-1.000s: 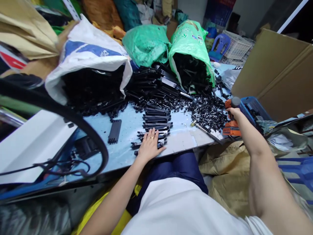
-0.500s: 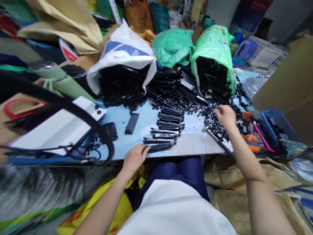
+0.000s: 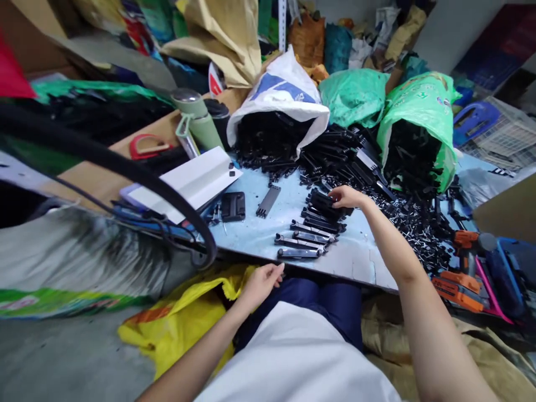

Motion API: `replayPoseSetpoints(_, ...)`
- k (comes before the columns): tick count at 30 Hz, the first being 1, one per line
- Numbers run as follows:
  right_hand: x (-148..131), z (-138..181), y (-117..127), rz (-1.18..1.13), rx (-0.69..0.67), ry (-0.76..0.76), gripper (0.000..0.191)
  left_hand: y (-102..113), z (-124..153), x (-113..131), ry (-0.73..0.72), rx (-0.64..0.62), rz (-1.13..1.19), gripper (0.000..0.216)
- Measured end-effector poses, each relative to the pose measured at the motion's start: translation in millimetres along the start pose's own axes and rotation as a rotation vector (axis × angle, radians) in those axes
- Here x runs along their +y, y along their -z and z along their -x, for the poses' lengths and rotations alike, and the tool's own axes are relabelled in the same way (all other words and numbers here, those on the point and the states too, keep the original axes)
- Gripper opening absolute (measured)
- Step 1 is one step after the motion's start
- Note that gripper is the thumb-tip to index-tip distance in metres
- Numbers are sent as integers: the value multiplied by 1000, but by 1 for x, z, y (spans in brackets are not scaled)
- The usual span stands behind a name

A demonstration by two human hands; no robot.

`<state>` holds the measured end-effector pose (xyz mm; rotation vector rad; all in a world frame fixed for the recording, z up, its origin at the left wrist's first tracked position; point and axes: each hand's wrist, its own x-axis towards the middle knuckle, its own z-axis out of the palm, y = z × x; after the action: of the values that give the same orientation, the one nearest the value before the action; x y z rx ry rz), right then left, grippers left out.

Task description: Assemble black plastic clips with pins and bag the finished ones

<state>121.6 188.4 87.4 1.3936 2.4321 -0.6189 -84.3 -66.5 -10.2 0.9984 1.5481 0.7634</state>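
Note:
A row of slim black plastic parts (image 3: 312, 237) runs away from the table's front edge, the nearer ones showing shiny tops. Over the far end of that row, my right hand (image 3: 347, 196) has its thumb and fingers closed on a black plastic part (image 3: 321, 200). My left hand (image 3: 263, 285) is just off the front edge, below the nearest part and apart from it. Its fingers are curled and pinched; whether they hold anything is hidden. A flat black plate (image 3: 268, 201) lies left of the row.
Behind the row spill more black parts from a white sack (image 3: 278, 109) and a green bag (image 3: 419, 120). Small screws (image 3: 412, 223) are heaped at right, near an orange power drill (image 3: 465, 243). A black hose (image 3: 167, 190) arches across the left, before a green flask (image 3: 199, 120).
The view has turned left. My right hand has gone from the screw heap to the row's far end. My left hand has come off the nearest black part, back past the table edge.

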Motion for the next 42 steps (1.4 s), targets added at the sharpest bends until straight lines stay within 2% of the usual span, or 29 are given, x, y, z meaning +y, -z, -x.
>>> replayPoseSetpoints(2,-1,-2,1,-166,-107,-51,78,-12,3,-3,222,-127,237,46)
replayPoseSetpoints(3,-4,-3,-3,-238,-137,-90,89,-18,4,-3,291,-146,349,46)
replayPoseSetpoints(5,-16,-4,-16,-317,-144,-143,100,-32,4,-2,333,-131,560,43)
replayPoseSetpoints(10,-57,14,-59,-423,-202,-90,106,-55,11,0,250,62,923,45)
replayPoseSetpoints(13,-76,33,-80,-514,-230,-71,112,-56,20,3,338,186,1215,45)
replayPoseSetpoints(15,-83,45,-92,-564,-256,-61,111,-54,25,6,431,156,1373,44)
replayPoseSetpoints(17,-88,55,-102,-633,-309,-16,106,-52,28,7,495,45,1467,45)
replayPoseSetpoints(19,-94,62,-111,-710,-337,53,104,-51,31,8,513,-74,1523,47)
replayPoseSetpoints(22,-107,65,-124,-764,-276,85,106,-47,32,7,510,-181,1558,52)
replayPoseSetpoints(26,-136,54,-142,-742,-120,5,110,-24,27,0,479,-154,1597,58)
replayPoseSetpoints(31,-182,38,-165,-816,-37,75,107,22,24,-26,421,-123,1557,56)
replayPoseSetpoints(34,-205,34,-174,-803,-102,108,106,38,29,-46,388,-80,1553,61)
replayPoseSetpoints(37,-222,29,-184,-754,-236,67,101,46,36,-65,397,4,1540,67)
replayPoseSetpoints(40,-230,21,-199,-742,-384,9,95,50,42,-81,489,67,1498,67)
replayPoseSetpoints(42,-233,15,-211,-741,-490,-47,97,52,45,-91,579,95,1463,65)
